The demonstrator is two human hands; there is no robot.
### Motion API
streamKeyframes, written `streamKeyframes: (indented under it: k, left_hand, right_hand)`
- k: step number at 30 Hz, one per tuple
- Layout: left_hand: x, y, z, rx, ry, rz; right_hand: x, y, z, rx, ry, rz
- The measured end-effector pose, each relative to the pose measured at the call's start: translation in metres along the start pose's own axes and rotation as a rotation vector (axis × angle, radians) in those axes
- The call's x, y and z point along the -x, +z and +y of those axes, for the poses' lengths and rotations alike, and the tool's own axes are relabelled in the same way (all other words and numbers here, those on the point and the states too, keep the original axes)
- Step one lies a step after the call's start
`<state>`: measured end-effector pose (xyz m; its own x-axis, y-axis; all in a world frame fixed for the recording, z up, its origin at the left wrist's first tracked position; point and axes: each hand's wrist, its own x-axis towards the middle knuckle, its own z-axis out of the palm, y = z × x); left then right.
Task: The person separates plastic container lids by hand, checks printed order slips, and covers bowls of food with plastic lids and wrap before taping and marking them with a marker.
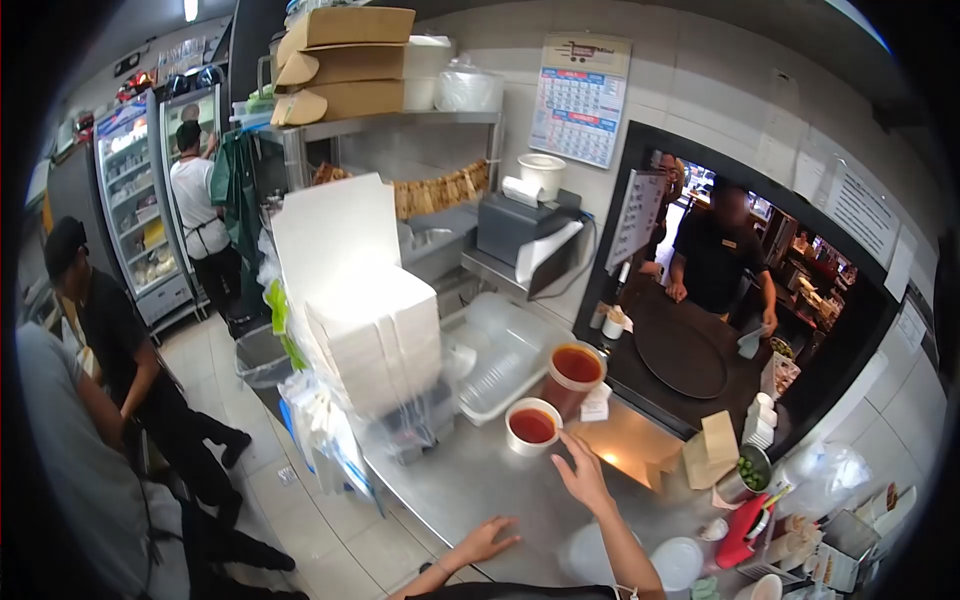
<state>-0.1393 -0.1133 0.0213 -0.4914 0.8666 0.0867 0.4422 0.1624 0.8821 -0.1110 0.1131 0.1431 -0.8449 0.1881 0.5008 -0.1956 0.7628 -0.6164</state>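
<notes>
On the steel counter (425,497), toward its far edge, the open red-sauce cup (531,427) stands beside a larger tub (575,375) and could spill if nudged by the loosely spread right hand (580,470), while the left hand (486,541) lies open and empty by the near-left edge, and the wall calendar (581,100) seemingly reads July and August.

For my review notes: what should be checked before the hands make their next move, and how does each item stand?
1. Left hand free: ok, open and empty over the steel counter.
2. Right hand touching the small tub: cannot tell; it is right beside the rim.
3. Small tub upright: ok.
4. Larger container upright: ok.
5. Wide gap between tub and container: not ok, they stand close together.
</notes>
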Motion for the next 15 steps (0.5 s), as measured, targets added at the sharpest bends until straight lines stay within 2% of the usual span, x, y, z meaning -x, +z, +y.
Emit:
streamKeyframes:
  k: [3, 7, 9, 12, 15]
  left_hand:
    - [0.025, -0.036, -0.025, 0.175, -0.077, -0.035]
    - [0.028, -0.087, -0.017, 0.312, -0.141, -0.14]
    - [0.025, -0.113, -0.005, 0.379, -0.147, -0.16]
    - [0.014, -0.197, 0.031, 0.399, -0.014, -0.173]
    - [0.028, -0.306, 0.065, 0.344, 0.294, -0.079]
  right_hand:
    - [-0.083, 0.063, -0.001, 0.04, -0.179, -0.097]
    - [-0.166, 0.138, 0.018, 0.221, -0.216, -0.31]
    - [-0.189, 0.168, 0.032, 0.289, -0.155, -0.444]
    - [-0.213, 0.2, 0.058, 0.513, -0.08, -0.7]
    - [-0.204, 0.218, 0.084, 0.437, -0.173, -0.472]
